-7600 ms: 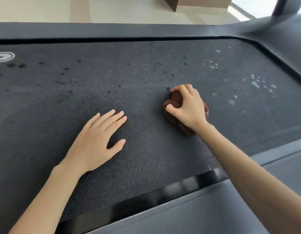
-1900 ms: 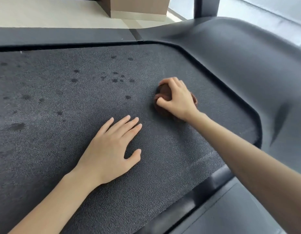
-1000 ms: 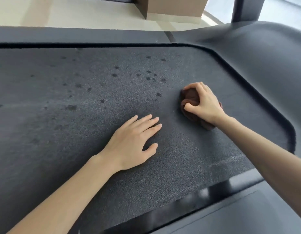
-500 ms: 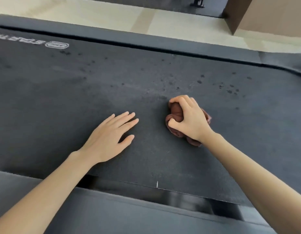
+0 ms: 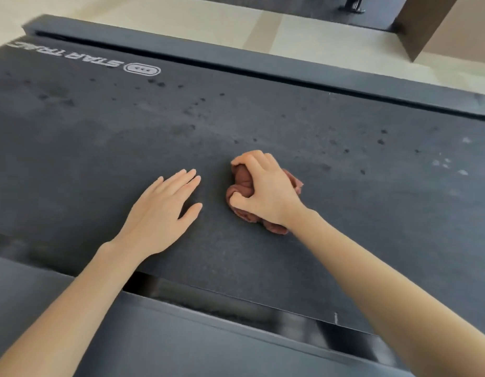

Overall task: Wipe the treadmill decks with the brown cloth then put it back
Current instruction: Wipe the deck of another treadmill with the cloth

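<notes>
Head view shows the right hand fisted around the soft, probably light brown cloth, bunched on the treadmill deck, left hand spread flat.

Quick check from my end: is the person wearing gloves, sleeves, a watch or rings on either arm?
Nothing is worn. The left hand and right hand are bare, with no gloves, and no rings show. Both forearms are uncovered all the way to the frame edge, so no sleeve or cuff shows. The wrists carry no watch, band or bracelet.
</notes>
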{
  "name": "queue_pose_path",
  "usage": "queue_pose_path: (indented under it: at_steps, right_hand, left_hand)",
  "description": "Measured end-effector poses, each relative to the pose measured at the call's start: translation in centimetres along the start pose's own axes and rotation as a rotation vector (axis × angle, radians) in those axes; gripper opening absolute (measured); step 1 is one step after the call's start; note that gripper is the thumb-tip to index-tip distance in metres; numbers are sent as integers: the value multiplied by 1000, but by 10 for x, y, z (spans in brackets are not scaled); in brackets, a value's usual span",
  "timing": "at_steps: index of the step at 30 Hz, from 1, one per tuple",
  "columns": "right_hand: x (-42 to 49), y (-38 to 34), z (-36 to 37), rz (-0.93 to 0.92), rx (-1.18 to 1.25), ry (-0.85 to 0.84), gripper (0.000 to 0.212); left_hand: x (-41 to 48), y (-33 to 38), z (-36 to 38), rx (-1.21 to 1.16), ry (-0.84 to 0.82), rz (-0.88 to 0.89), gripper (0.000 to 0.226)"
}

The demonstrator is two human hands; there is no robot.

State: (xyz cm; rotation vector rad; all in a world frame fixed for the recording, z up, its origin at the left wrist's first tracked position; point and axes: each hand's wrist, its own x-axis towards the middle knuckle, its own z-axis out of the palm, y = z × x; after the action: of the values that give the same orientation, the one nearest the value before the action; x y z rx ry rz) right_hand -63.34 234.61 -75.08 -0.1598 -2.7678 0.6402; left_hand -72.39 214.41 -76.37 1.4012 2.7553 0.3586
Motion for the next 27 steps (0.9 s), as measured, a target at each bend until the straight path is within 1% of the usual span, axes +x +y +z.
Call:
queue_pose_path:
  at_steps: [3, 5, 8, 11, 14, 16, 18, 20, 22, 27]
  right_hand:
    - [23, -20, 18, -9, 11, -5, 50]
    - [23, -23, 19, 4, 31, 4, 49]
    - [5, -18, 7, 47, 23, 5, 50]
    - [-30, -4, -13, 207, -16, 64, 53]
    - [-66, 7, -35, 430, -67, 207, 58]
    - [-72, -1, -36, 486, -113, 228, 60]
    - [-64, -20, -23, 444, -129, 190, 58]
    - [-48, -40, 0, 339, -121, 142, 54]
    - [-26, -54, 20, 273, -120, 127, 52]
    - [38, -62, 42, 278, -122, 157, 48]
  left_hand:
    - [-7, -36, -8, 11, 7, -19, 60]
    - [-7, -55, -11, 21, -3, 28, 64]
    - [-2, -64, -13, 27, -12, 115, 59]
    - [-3, -66, -11, -13, 16, 153, 67]
    - [-6, -69, -7, -36, 20, 153, 60]
    - [-6, -70, -6, -59, 24, 152, 54]
    - [-5, -71, -5, -79, 22, 161, 56]
    - [-5, -72, -5, -101, 37, 158, 56]
    - [-6, -72, -5, -108, 42, 157, 57]
    - [-3, -72, -4, -124, 28, 127, 60]
